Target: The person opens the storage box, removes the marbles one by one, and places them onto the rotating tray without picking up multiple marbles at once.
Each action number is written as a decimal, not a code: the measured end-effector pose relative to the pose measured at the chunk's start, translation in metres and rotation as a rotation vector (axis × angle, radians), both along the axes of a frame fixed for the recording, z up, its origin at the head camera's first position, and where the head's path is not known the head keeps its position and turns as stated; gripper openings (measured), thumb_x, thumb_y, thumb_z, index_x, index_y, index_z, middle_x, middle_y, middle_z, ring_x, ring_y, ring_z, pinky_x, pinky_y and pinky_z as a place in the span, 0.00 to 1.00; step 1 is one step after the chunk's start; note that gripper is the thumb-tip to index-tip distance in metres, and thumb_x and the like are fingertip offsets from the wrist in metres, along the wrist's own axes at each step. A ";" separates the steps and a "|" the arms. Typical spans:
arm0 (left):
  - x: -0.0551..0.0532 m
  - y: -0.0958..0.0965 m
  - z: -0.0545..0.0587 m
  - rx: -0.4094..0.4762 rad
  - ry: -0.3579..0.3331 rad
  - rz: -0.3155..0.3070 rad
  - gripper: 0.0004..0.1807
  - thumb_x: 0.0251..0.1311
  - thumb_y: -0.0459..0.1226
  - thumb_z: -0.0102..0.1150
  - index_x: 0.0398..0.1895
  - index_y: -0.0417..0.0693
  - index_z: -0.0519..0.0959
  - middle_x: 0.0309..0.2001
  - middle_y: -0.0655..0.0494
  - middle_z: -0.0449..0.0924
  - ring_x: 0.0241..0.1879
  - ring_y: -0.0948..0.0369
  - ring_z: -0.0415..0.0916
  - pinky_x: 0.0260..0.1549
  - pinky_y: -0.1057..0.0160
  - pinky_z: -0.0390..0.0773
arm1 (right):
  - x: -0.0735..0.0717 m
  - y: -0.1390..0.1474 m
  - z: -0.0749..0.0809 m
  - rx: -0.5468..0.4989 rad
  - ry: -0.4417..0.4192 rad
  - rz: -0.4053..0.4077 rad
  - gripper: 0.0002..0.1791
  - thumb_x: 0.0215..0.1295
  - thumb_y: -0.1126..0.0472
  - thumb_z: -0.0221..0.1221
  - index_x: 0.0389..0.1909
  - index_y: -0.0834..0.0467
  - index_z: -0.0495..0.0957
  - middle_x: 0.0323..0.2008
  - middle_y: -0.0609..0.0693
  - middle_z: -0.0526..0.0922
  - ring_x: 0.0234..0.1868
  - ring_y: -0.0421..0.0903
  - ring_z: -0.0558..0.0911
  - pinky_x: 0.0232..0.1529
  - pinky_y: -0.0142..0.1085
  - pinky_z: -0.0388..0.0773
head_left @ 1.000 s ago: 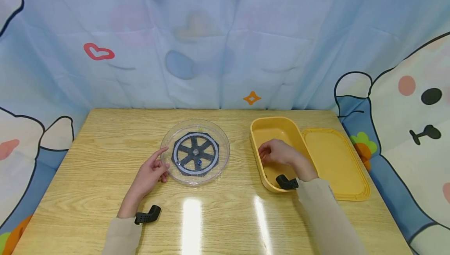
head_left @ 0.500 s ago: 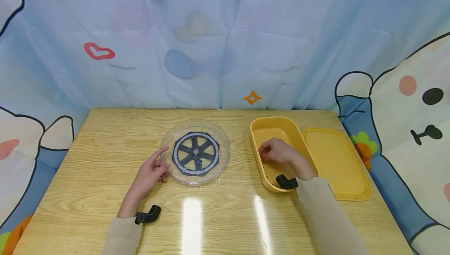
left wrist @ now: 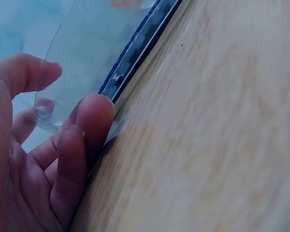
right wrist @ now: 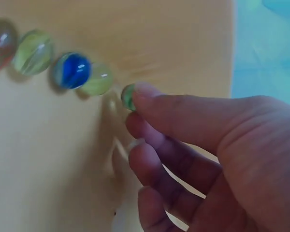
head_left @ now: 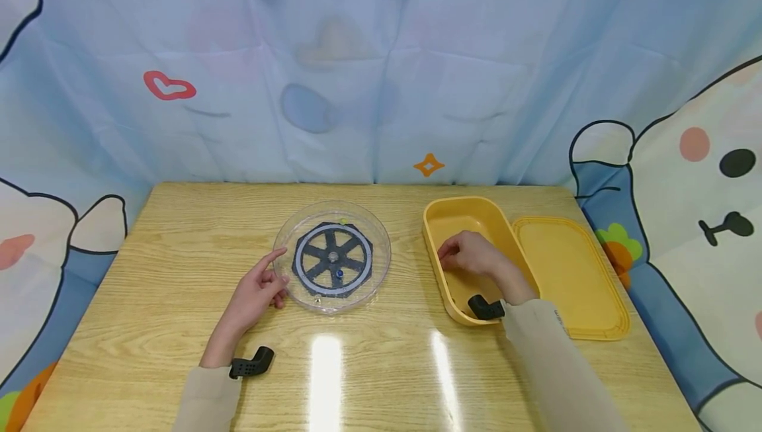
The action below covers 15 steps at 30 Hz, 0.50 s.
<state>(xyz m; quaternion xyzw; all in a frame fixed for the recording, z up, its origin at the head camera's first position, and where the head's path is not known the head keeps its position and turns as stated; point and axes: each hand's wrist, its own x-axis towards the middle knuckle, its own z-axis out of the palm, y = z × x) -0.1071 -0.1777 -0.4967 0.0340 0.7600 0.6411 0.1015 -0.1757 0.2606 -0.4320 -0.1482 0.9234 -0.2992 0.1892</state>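
A round clear dish (head_left: 376,294) with a dark spoked wheel pattern (head_left: 362,265) under it stands left of the table's middle. Inside it are a blue marble (head_left: 340,274), a clear-looking marble (head_left: 318,299) and a small yellow-green one (head_left: 343,221). At the dish's left edge rests my left hand (head_left: 253,293), index finger stretched to the rim, other fingers loosely bent. My right hand (head_left: 470,255) reaches into the yellow box (head_left: 437,210). In the right wrist view, its thumb and finger pinch a green marble (right wrist: 128,97).
Several marbles lie in the box, among them a blue one (right wrist: 72,70), a yellow-green one (right wrist: 34,52) and a reddish one (right wrist: 1,44). A flat yellow lid (head_left: 574,280) lies to the box's right. A printed curtain (head_left: 333,88) hangs behind the table.
In the dish, the clear-looking marble has rolled along the near side to the right, and the yellow-green one has shifted slightly right. Both hands stay nearly where they were.
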 end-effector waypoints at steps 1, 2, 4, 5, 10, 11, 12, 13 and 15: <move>0.000 0.000 0.000 0.000 -0.002 0.001 0.32 0.71 0.32 0.55 0.76 0.51 0.61 0.28 0.41 0.77 0.22 0.54 0.76 0.25 0.60 0.81 | 0.000 0.000 0.002 -0.006 0.008 -0.009 0.03 0.63 0.67 0.65 0.35 0.59 0.86 0.33 0.47 0.86 0.36 0.44 0.78 0.42 0.39 0.75; 0.000 0.001 0.000 0.000 -0.004 0.002 0.32 0.71 0.32 0.55 0.76 0.51 0.61 0.29 0.41 0.77 0.22 0.54 0.76 0.25 0.60 0.81 | 0.001 0.000 0.003 -0.012 0.016 -0.016 0.03 0.63 0.66 0.65 0.36 0.59 0.86 0.33 0.47 0.86 0.36 0.44 0.78 0.42 0.39 0.75; 0.000 0.001 0.001 0.003 -0.008 0.006 0.32 0.71 0.32 0.55 0.76 0.51 0.61 0.28 0.42 0.76 0.22 0.54 0.76 0.25 0.60 0.81 | 0.001 0.000 0.006 -0.033 0.026 -0.030 0.03 0.64 0.65 0.65 0.36 0.59 0.86 0.33 0.48 0.86 0.35 0.45 0.78 0.41 0.39 0.74; 0.000 0.001 0.001 0.002 -0.010 0.007 0.32 0.71 0.32 0.55 0.76 0.51 0.61 0.28 0.42 0.76 0.22 0.54 0.76 0.25 0.60 0.81 | 0.001 0.000 0.007 -0.046 0.026 -0.039 0.03 0.64 0.65 0.65 0.36 0.59 0.86 0.32 0.48 0.86 0.34 0.45 0.78 0.40 0.39 0.74; 0.000 0.001 0.000 -0.007 -0.009 0.007 0.31 0.71 0.32 0.55 0.76 0.51 0.61 0.28 0.42 0.76 0.22 0.55 0.76 0.25 0.60 0.81 | 0.002 0.001 0.010 -0.098 0.022 -0.074 0.04 0.66 0.66 0.64 0.39 0.62 0.85 0.34 0.52 0.86 0.33 0.47 0.80 0.35 0.38 0.75; 0.000 0.001 0.000 -0.009 -0.008 0.008 0.31 0.71 0.32 0.55 0.76 0.52 0.61 0.28 0.42 0.76 0.22 0.55 0.76 0.25 0.60 0.81 | 0.003 0.001 0.010 -0.106 0.024 -0.078 0.05 0.66 0.67 0.64 0.40 0.62 0.85 0.34 0.52 0.86 0.33 0.47 0.80 0.34 0.37 0.75; 0.000 0.001 0.001 -0.011 -0.007 0.008 0.31 0.71 0.32 0.55 0.76 0.52 0.61 0.28 0.42 0.76 0.21 0.55 0.76 0.25 0.60 0.81 | 0.003 0.001 0.011 -0.111 0.028 -0.081 0.05 0.66 0.67 0.64 0.40 0.63 0.85 0.34 0.52 0.86 0.33 0.47 0.81 0.34 0.37 0.76; 0.000 0.002 0.001 -0.011 -0.007 0.010 0.31 0.71 0.32 0.55 0.75 0.52 0.62 0.28 0.42 0.76 0.21 0.55 0.76 0.25 0.60 0.81 | 0.004 0.001 0.011 -0.113 0.032 -0.085 0.05 0.66 0.66 0.63 0.41 0.63 0.85 0.35 0.52 0.86 0.34 0.47 0.81 0.34 0.37 0.76; 0.000 0.002 0.001 -0.016 -0.007 0.009 0.31 0.71 0.32 0.55 0.75 0.52 0.61 0.28 0.43 0.76 0.21 0.55 0.76 0.25 0.60 0.81 | 0.006 0.001 0.014 -0.120 0.040 -0.096 0.06 0.66 0.66 0.63 0.41 0.63 0.85 0.35 0.53 0.86 0.33 0.48 0.81 0.34 0.37 0.76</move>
